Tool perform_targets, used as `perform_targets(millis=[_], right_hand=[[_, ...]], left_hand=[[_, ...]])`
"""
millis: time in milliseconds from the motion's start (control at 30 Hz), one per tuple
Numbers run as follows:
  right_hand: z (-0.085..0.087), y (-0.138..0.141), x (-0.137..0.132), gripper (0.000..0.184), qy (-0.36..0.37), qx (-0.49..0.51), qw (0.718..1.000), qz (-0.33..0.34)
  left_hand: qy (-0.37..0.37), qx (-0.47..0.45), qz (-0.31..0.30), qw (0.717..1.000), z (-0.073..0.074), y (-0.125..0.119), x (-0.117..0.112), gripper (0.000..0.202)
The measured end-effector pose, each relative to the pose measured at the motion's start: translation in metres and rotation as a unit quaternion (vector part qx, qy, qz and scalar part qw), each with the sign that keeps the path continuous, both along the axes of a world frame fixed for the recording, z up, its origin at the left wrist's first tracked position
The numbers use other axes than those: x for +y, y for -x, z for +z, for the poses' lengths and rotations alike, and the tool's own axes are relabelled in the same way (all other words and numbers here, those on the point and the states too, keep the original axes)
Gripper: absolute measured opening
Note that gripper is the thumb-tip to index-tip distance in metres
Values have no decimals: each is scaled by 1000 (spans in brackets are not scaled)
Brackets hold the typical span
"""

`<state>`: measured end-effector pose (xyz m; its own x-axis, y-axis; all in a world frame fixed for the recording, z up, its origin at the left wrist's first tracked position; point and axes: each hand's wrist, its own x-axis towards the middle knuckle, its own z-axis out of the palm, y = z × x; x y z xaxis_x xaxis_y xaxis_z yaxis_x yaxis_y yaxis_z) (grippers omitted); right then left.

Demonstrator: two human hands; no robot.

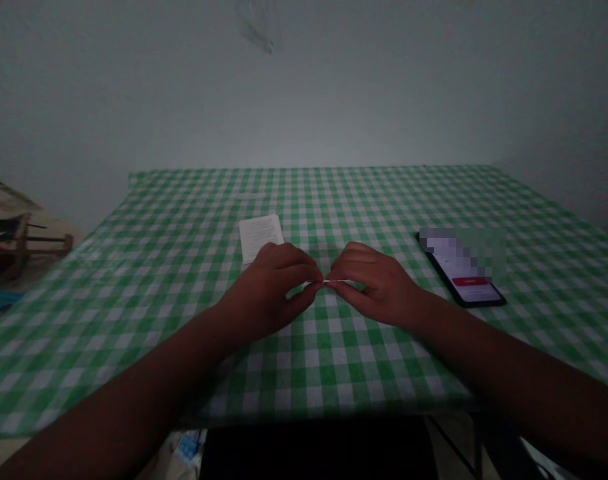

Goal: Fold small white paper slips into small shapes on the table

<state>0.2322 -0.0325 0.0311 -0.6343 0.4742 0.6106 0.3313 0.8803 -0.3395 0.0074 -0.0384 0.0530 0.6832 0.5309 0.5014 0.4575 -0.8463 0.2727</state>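
Observation:
Both hands meet over the middle of the table, pinching a thin white piece [329, 281] that looks like paper seen edge-on. My left hand [271, 287] is closed on its left part, thumb below and fingers above. From the other side my right hand [371, 280] grips it the same way, the fingertips of the two hands almost touching. Most of the paper is hidden behind the fingers. Just beyond my left hand lies a small stack of printed paper sheets [259, 233], its lower right corner covered by that hand.
A green and white checked tablecloth [304, 373] covers the table. To the right lies a phone [469, 287] with its screen lit, partly blurred out. The wall [364, 87] rises behind the table's far edge. A wooden chair-like frame [39, 243] stands at the far left.

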Motion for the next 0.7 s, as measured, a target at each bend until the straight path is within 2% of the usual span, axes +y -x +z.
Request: perform_targets(millis=[233,400,700], right_hand=[[-2,2,-5,10,-51,-68,995,-53],[2,0,-7,19,-84,-151,984,-44],[7,0,-6,21,-8,-104,994,-17]], left_hand=[[-19,41,6,999,-5,-3,-3,11],[-27,108,3,994,-5,-6,-6,12],[-77,136,17,988,-4,-7,-6,20]])
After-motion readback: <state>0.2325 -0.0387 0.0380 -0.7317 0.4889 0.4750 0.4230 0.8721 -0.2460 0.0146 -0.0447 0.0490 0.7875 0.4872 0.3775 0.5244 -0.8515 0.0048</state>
